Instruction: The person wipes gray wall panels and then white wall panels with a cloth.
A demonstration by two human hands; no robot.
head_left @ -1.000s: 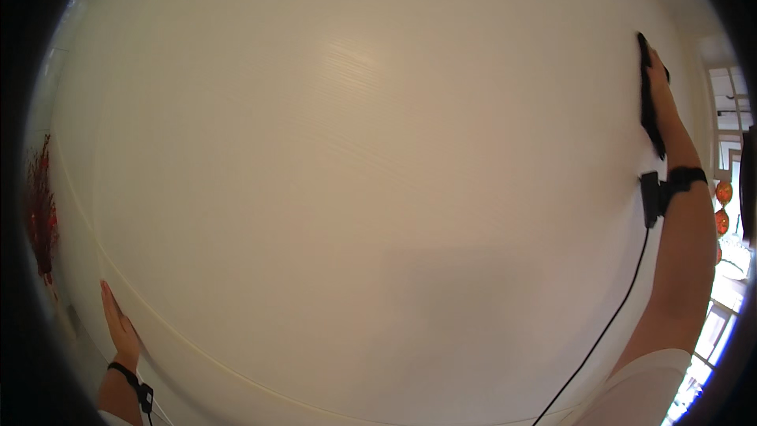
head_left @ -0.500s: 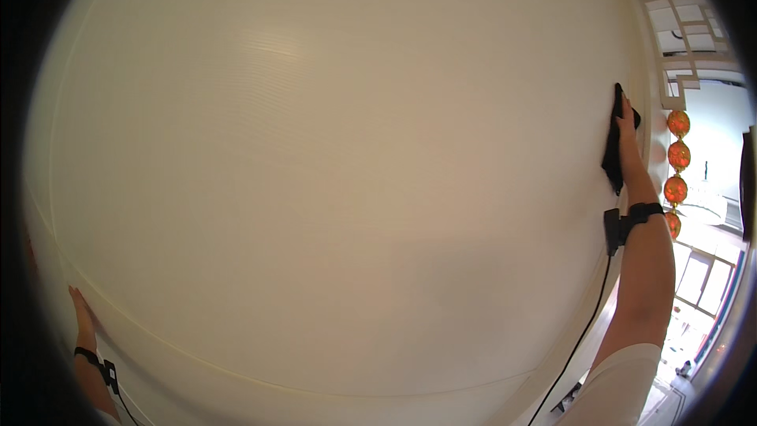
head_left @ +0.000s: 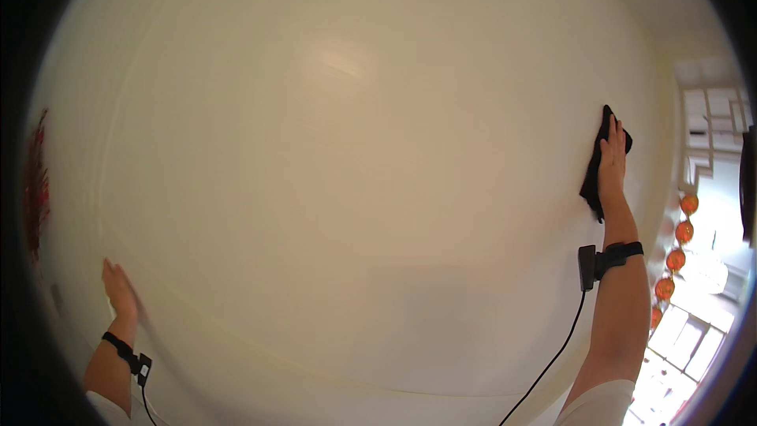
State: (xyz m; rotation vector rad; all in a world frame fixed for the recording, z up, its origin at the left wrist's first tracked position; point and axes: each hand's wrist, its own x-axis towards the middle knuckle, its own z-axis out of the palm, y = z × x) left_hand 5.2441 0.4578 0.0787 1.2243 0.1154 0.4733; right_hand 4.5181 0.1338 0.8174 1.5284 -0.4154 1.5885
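Observation:
A large off-white, smooth panel fills most of the view. Near its right side my right hand presses a black cloth against it, fingers extended over the cloth. Part of the cloth sticks out on both sides of the fingers. At the lower left my left hand rests on or very close to the pale surface, fingers stretched out and nothing in them. Each wrist wears a black strap with a small dark box and a cable.
A string of orange-red lantern ornaments hangs beyond the panel's right edge, below a white lattice. Bright windows show behind. Something red and blurred is at the far left rim. A black cable trails from my right wrist.
The whole view has shifted, with the lanterns lower and the red thing now visible at left. My right hand and the cloth appear lower and further left; my left hand appears further right.

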